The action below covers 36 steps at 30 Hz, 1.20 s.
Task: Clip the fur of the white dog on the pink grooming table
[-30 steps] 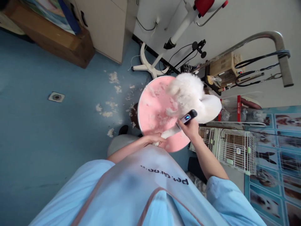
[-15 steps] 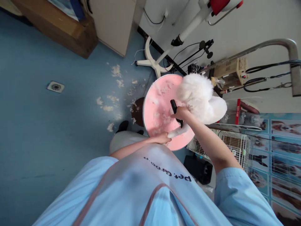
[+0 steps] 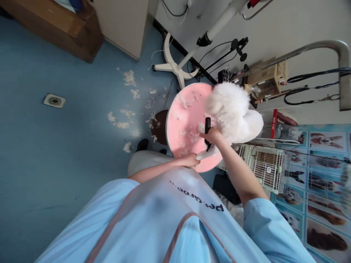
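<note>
A fluffy white dog [image 3: 229,106] is on the round pink table [image 3: 173,122], its rounded, puffy fur toward the far right side. One shorn, thin leg [image 3: 205,154] stretches toward me, and my left hand [image 3: 190,160] is closed around its end. My right hand [image 3: 213,136] grips a black hair clipper [image 3: 207,125], whose head end lies against that leg. Loose tufts of white fur [image 3: 189,137] are scattered over the tabletop. Part of the dog's body is hidden behind my right hand and forearm.
Fur clumps [image 3: 128,77] litter the blue floor around a drain [image 3: 54,100]. A white stand's legged base [image 3: 171,67] is beyond the table. A metal grooming arm [image 3: 301,49] with hanging loops and wire cages [image 3: 267,170] stand to the right.
The clipper has turned more upright in my right hand and shifted slightly. My left hand keeps its hold on the leg. The whole view has swung a little.
</note>
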Motion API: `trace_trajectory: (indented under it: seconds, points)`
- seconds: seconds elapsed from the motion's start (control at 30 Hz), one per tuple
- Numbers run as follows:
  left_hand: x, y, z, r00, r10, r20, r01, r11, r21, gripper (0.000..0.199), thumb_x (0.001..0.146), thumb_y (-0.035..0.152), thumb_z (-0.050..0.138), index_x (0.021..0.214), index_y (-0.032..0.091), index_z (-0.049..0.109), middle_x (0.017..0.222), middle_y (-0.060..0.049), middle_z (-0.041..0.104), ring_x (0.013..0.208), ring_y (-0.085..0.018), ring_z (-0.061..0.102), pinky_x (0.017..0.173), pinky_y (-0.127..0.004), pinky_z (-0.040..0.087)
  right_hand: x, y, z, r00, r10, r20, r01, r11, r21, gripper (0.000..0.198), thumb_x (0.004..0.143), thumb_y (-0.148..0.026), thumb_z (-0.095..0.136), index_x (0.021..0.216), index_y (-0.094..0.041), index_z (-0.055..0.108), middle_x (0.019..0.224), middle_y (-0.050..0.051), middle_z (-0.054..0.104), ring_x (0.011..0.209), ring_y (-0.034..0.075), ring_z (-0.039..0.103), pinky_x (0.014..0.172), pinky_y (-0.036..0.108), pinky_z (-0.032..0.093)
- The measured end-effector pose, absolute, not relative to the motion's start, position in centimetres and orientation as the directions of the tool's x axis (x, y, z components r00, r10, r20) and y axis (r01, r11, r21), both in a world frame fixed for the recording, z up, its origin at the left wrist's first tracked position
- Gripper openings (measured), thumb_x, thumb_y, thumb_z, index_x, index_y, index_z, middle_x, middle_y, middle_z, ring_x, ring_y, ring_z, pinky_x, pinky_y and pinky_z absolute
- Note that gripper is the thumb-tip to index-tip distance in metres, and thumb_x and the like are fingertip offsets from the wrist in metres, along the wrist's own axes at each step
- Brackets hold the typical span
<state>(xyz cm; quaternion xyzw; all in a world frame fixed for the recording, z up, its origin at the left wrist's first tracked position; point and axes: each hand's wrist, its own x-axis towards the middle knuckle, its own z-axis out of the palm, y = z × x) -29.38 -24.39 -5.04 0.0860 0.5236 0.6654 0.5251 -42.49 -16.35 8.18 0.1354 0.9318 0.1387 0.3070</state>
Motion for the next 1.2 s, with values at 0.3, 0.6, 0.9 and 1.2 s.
trace_trajectory:
  seconds: [0.3, 0.6, 0.9, 1.2]
  points:
    - [-30.2, -24.9, -4.7, -0.461, 0.77, -0.442, -0.579, 0.116, 0.807, 0.008, 0.077, 0.019, 0.065, 0.077, 0.014, 0.06, 0.064, 0.0, 0.058, 0.062, -0.014, 0.055, 0.054, -0.024, 0.035, -39.5, -15.8, 12.9, -0.958, 0.173, -0.23, 0.198, 0.976, -0.091, 0.032, 0.079, -0.045, 0.064, 0.098, -0.02, 0.059, 0.079, 0.005, 0.067, 0.07, 0.023, 0.063, 0.064, 0.033, 0.05]
    - [-31.3, -26.0, -5.9, -0.434, 0.811, -0.392, -0.505, 0.141, 0.852, 0.017, 0.073, 0.01, 0.065, 0.089, 0.013, 0.062, 0.066, 0.002, 0.055, 0.062, -0.012, 0.049, 0.054, -0.023, 0.034, -33.9, -13.3, 10.2, -0.851, 0.061, -0.522, 0.423, 0.668, -0.612, 0.046, 0.071, -0.054, 0.077, 0.094, -0.019, 0.057, 0.081, 0.003, 0.068, 0.057, 0.014, 0.054, 0.051, 0.03, 0.049]
    - [-34.0, -28.2, -5.0, -0.196, 0.888, -0.417, -0.277, 0.357, 0.892, 0.019, 0.065, 0.005, 0.059, 0.078, 0.018, 0.054, 0.065, 0.003, 0.053, 0.058, -0.012, 0.049, 0.05, -0.022, 0.036, -27.2, -8.9, 9.3, -0.861, 0.034, -0.508, 0.507, 0.125, -0.853, 0.062, 0.06, -0.046, 0.092, 0.11, -0.022, 0.063, 0.101, 0.008, 0.075, 0.072, 0.018, 0.07, 0.064, 0.034, 0.06]
    - [-34.5, -29.2, -4.4, -0.176, 0.795, -0.58, -0.23, 0.54, 0.81, 0.022, 0.054, 0.001, 0.056, 0.07, 0.015, 0.053, 0.065, 0.001, 0.053, 0.068, -0.014, 0.05, 0.054, -0.021, 0.039, -31.9, -6.3, 8.5, -0.733, 0.678, 0.061, 0.073, 0.167, -0.983, 0.036, 0.067, -0.047, 0.074, 0.088, -0.018, 0.066, 0.085, 0.006, 0.073, 0.067, 0.018, 0.063, 0.057, 0.03, 0.051]
